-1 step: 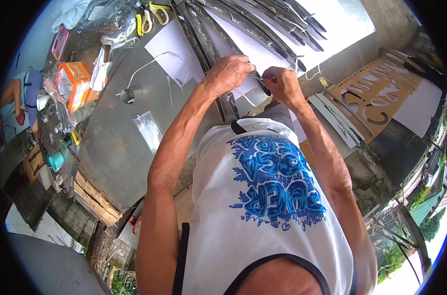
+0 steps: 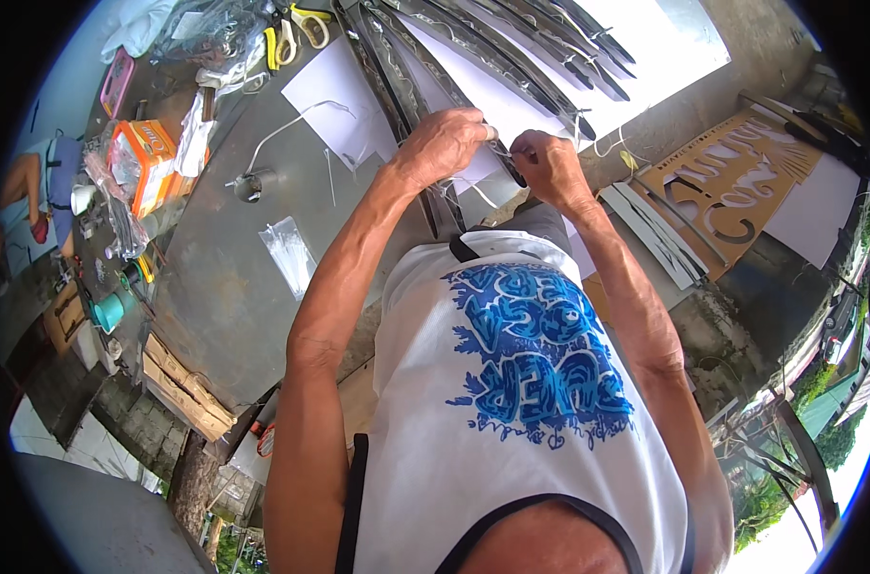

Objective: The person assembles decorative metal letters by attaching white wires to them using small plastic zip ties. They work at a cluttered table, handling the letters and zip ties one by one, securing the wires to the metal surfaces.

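Note:
Both hands work close together at the near end of a long black strip (image 2: 507, 158), one of several lined with thin pale wiring. My left hand (image 2: 445, 148) is closed, its thumb and fingers bent toward the strip's end. What lies inside its grip is hidden. Facing it, my right hand (image 2: 552, 170) pinches a thin pale strand at the strip, apparently a wire or tie. Below the hands, a loose white strip end (image 2: 483, 196) sticks out. More black strips (image 2: 531, 81) fan away over white sheets (image 2: 334, 96).
On the grey metal table (image 2: 215, 316) lie a bag of white cable ties (image 2: 287, 256), a bent wire by a round hole, and yellow-handled scissors (image 2: 311, 27). An orange box (image 2: 148, 167) and clutter stand left. A brown cut-out board (image 2: 727, 187) lies right. Another person (image 2: 47, 187) is far left.

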### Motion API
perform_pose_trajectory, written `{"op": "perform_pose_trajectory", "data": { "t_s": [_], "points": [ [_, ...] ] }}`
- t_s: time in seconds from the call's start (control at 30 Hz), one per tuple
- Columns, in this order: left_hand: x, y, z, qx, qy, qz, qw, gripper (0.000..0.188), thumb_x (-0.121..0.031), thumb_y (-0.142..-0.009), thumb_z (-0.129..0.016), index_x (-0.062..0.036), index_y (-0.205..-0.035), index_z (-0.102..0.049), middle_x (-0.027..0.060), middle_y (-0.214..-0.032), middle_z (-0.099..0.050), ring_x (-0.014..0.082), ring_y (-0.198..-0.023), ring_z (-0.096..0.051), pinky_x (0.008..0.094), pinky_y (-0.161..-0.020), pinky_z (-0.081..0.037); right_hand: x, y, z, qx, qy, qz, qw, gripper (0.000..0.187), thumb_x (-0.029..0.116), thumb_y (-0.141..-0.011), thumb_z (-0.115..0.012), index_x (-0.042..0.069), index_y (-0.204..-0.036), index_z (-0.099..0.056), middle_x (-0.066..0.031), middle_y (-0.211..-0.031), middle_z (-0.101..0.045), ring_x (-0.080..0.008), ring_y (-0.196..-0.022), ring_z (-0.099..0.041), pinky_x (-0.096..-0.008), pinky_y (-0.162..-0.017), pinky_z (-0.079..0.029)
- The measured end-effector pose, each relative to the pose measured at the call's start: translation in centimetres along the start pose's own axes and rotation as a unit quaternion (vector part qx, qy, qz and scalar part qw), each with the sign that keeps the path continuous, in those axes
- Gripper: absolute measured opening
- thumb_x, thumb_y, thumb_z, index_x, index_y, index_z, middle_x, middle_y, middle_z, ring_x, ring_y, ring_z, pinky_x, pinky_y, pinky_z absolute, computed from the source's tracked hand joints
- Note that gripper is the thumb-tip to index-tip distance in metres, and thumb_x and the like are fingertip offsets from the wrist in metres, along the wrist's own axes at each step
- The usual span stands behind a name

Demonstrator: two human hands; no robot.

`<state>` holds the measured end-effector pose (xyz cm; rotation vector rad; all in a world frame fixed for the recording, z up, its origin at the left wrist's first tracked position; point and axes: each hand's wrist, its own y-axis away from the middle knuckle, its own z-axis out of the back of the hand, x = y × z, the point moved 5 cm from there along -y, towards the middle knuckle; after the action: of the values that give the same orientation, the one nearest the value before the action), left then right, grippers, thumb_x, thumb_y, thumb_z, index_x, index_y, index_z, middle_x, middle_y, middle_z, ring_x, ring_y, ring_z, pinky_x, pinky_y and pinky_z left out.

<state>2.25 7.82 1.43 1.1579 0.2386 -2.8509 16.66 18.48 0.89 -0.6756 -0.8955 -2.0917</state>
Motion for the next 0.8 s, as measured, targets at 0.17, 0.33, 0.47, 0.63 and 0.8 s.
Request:
{"op": "perform_pose_trajectory", "data": {
  "t_s": [0.17, 0.33, 0.47, 0.63, 0.8],
  "points": [
    [0.0, 0.2, 0.0, -0.013, 0.02, -0.007, 1.0, 0.019, -0.001, -0.088, -0.064, -0.0019, -0.102, -0.078, 0.0148, -0.083, -0.065, 0.0335, -0.082, -0.067, 0.0433, -0.072, -0.054, -0.1, 0.4, -0.8, -0.036, -0.005, 0.065, 0.997, 0.016, 0.006, -0.091, -0.06, -0.001, -0.102, -0.069, -0.0241, -0.097, -0.072, -0.0411, -0.087, -0.072, -0.0456, -0.079, -0.057],
    [0.1, 0.4, -0.2, -0.021, 0.022, -0.005, 1.0, 0.018, -0.001, -0.088, -0.064, -0.0017, -0.101, -0.077, 0.0146, -0.082, -0.064, 0.0335, -0.081, -0.067, 0.0436, -0.071, -0.054, 1.0, 1.6, 0.2, -0.087, -0.051, 0.045, 0.994, 0.019, 0.007, -0.092, -0.063, 0.001, -0.108, -0.07, -0.0213, -0.096, -0.07, -0.0384, -0.087, -0.072, -0.0456, -0.081, -0.057],
    [-0.1, 0.4, 0.0, -0.018, 0.015, 0.003, 1.0, 0.018, -0.001, -0.089, -0.064, -0.0027, -0.101, -0.077, 0.0143, -0.082, -0.064, 0.0333, -0.081, -0.067, 0.0439, -0.071, -0.054, 0.6, 2.0, -0.1, -0.088, -0.055, 0.039, 0.994, 0.022, 0.01, -0.091, -0.067, 0.003, -0.111, -0.072, -0.0175, -0.102, -0.071, -0.0352, -0.088, -0.073, -0.0437, -0.08, -0.058],
    [-0.1, 0.3, 0.0, -0.011, 0.012, 0.018, 1.0, 0.019, -0.002, -0.089, -0.064, -0.0042, -0.103, -0.078, 0.0141, -0.083, -0.065, 0.0337, -0.08, -0.066, 0.0443, -0.071, -0.054, 0.5, 1.0, -0.4, -0.055, -0.001, 0.017, 0.998, 0.025, 0.015, -0.09, -0.071, 0.005, -0.113, -0.074, -0.0158, -0.103, -0.073, -0.0338, -0.087, -0.074, -0.0431, -0.08, -0.059],
    [-0.1, 0.4, 0.2, 0.036, -0.018, 0.06, 0.997, 0.023, -0.003, -0.09, -0.064, -0.0054, -0.108, -0.078, 0.0146, -0.082, -0.067, 0.0346, -0.078, -0.067, 0.0452, -0.072, -0.054, -0.6, 0.9, -1.1, -0.04, -0.018, 0.012, 0.999, 0.022, 0.015, -0.089, -0.071, 0.004, -0.107, -0.076, -0.0167, -0.095, -0.076, -0.0339, -0.089, -0.075, -0.0439, -0.081, -0.058]
  ]
}}
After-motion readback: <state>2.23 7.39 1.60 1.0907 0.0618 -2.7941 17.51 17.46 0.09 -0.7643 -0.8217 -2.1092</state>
